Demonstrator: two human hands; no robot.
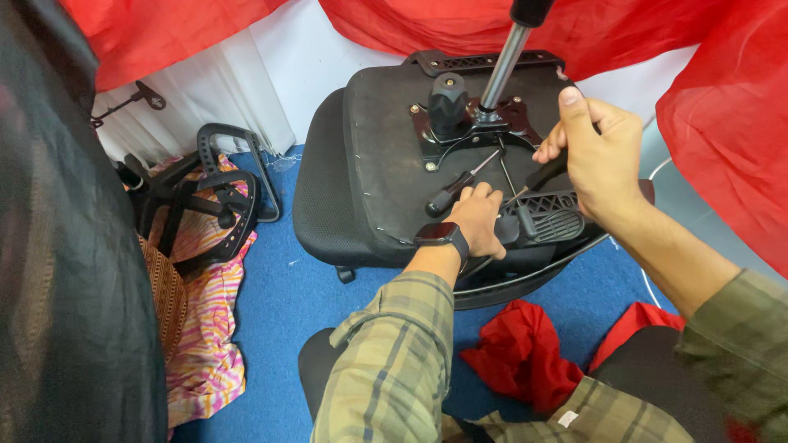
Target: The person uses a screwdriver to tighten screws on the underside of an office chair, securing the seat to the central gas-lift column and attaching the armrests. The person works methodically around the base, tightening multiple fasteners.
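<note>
An office chair seat (pixel 373 156) lies upside down on the blue floor, its black underside facing me. A metal mechanism plate (pixel 472 123) with a black knob (pixel 447 98) and a silver gas cylinder (pixel 502 61) sits on it. My right hand (pixel 597 152) grips the black handle of a screwdriver, its tip angled down toward a black slotted bracket (pixel 546 215). My left hand (pixel 476 220), a smartwatch on its wrist, rests with curled fingers on the seat edge by that bracket. A second black-handled screwdriver (pixel 460 184) lies loose on the seat, just above my left hand.
Two black chair armrests (pixel 213 193) lie on a pink striped cloth (pixel 205 328) at the left. Red cloth (pixel 521 353) lies crumpled on the floor near my knees, and more red fabric (pixel 722 107) hangs at the right and top. A dark mesh panel (pixel 66 246) fills the left edge.
</note>
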